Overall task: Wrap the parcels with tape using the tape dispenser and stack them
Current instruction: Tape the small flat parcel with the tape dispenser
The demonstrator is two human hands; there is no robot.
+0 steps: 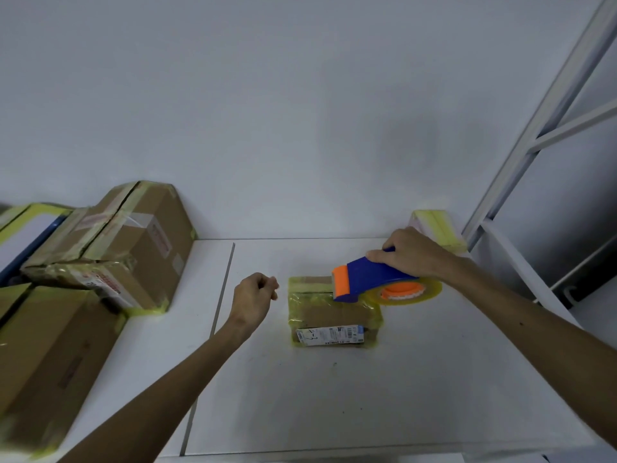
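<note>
Taping looks nearly done: your right hand [412, 252] grips the blue tape dispenser [364, 279], its orange mouth on top of the small labelled parcel [334, 317] mid-worktop [417, 379], already banded in yellowish tape. Your left hand [255, 295] hovers curled and empty just beside it. Stacking with the taped boxes [140, 248] at the left edge likely remains.
</note>
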